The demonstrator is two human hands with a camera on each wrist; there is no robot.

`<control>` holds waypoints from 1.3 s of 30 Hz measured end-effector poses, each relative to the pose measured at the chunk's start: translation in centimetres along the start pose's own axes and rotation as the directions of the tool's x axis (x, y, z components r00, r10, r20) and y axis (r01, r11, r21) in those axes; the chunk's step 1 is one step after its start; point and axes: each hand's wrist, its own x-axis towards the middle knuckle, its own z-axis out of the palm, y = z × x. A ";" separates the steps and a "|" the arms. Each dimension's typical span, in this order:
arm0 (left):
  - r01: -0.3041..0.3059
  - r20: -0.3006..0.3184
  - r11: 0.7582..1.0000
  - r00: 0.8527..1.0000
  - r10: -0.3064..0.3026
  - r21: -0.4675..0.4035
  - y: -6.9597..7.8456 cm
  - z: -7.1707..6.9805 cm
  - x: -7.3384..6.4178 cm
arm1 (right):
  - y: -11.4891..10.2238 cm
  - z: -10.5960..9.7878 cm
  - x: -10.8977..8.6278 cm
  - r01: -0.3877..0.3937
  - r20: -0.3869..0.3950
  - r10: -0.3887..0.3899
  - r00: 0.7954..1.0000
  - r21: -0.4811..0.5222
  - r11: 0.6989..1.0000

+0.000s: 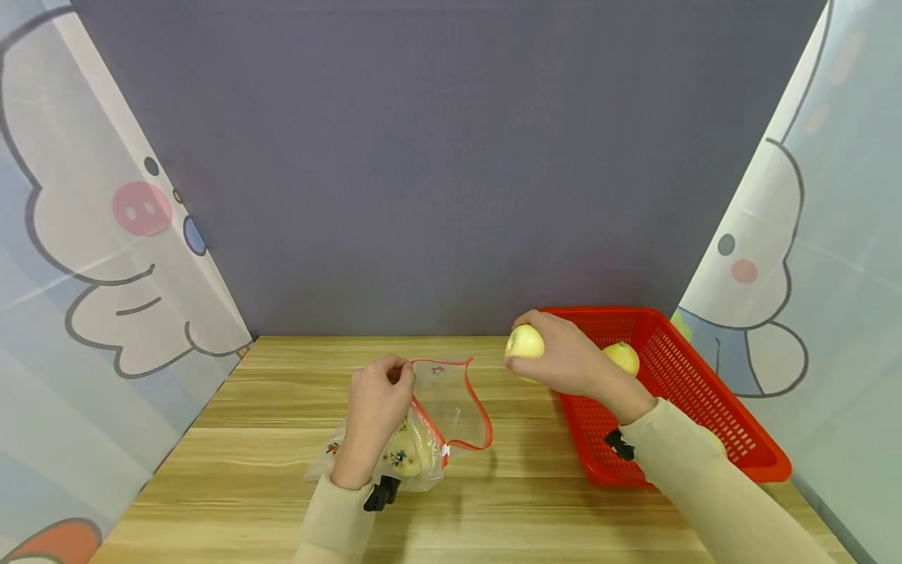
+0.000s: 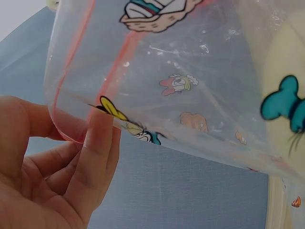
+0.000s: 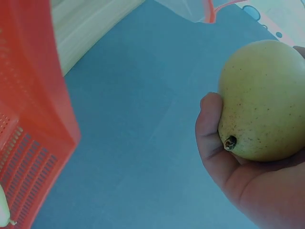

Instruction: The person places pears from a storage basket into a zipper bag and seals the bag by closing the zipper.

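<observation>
My left grip [image 1: 378, 411] pinches the zip bag [image 1: 416, 452] by its red edge, presumably to spread the mouth. My right grip [image 1: 564, 356] clasps a pear [image 1: 525, 343], raised above the counter [image 1: 268, 454] between zip bag and red basket [image 1: 592, 470].

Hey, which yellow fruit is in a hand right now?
The round, pale yellow fruit gripped by the person's right hand; the other yellow fruits lie in the red perforated plastic basket or inside the clear, red-edged plastic bag.
</observation>
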 end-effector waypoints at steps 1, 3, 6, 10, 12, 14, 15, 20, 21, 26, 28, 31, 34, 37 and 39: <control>0.000 0.000 1.000 1.000 0.000 -0.001 0.0 0.0 0.0 | -0.1 0.0 0.0 0.001 0.004 -0.001 1.000 0.006 1.000; -0.001 0.001 1.000 1.000 0.001 0.001 0.0 0.0 0.0 | -0.5 0.2 0.0 -0.004 0.002 0.004 1.000 0.014 1.000; -0.002 -0.001 1.000 1.000 0.002 0.005 0.0 -0.1 0.0 | -1.1 0.2 0.1 -0.006 -0.009 0.007 1.000 0.033 0.999; 0.001 0.001 1.000 1.000 -0.001 -0.003 0.1 -0.2 -0.1 | -2.0 0.2 0.1 -0.005 -0.022 0.006 1.000 0.070 0.998; 0.002 0.000 1.000 1.000 -0.002 -0.006 0.1 -0.2 -0.1 | -2.4 0.4 0.0 -0.002 -0.022 0.004 1.000 0.091 0.996; 0.000 -0.002 1.000 1.000 0.000 -0.005 0.1 -0.2 -0.1 | -2.7 0.7 0.0 0.000 -0.021 0.002 1.000 0.112 0.994; -0.001 -0.004 1.000 1.000 0.001 -0.003 0.1 -0.2 -0.1 | -2.8 0.8 0.0 0.001 -0.019 0.002 1.000 0.121 0.993; 0.005 -0.006 1.000 1.000 -0.005 0.007 0.1 -0.2 0.0 | -3.1 2.1 -0.2 0.018 -0.026 -0.014 1.000 0.145 0.989; 0.006 -0.006 1.000 1.000 -0.006 0.008 0.2 -0.2 0.0 | -3.2 2.4 -0.3 0.024 -0.030 -0.020 0.999 0.146 0.989; -0.008 -0.011 1.000 1.000 0.008 0.013 0.2 -0.2 0.0 | -3.5 4.0 -0.5 0.035 -0.043 -0.030 0.999 0.138 0.990; -0.013 -0.011 1.000 1.000 0.013 0.009 0.2 -0.2 0.0 | -3.6 4.6 -0.6 0.031 -0.043 -0.026 0.999 0.131 0.991; -0.009 -0.008 1.000 1.000 0.009 -0.001 0.2 -0.2 -0.1 | -3.7 5.5 -0.7 0.021 -0.048 -0.015 0.999 0.121 0.992; -0.002 -0.004 1.000 1.000 0.002 -0.008 0.2 -0.2 -0.1 | -3.6 6.3 -0.8 0.013 -0.072 -0.006 0.997 0.103 0.995; 0.000 -0.006 1.000 1.000 0.000 -0.004 0.2 -0.2 -0.1 | -3.7 7.1 -0.8 0.001 -0.089 0.009 0.996 0.116 0.993; -0.003 -0.009 1.000 1.000 0.003 -0.001 0.2 -0.2 -0.1 | -3.6 7.6 -0.8 -0.007 -0.092 0.020 0.996 0.133 0.991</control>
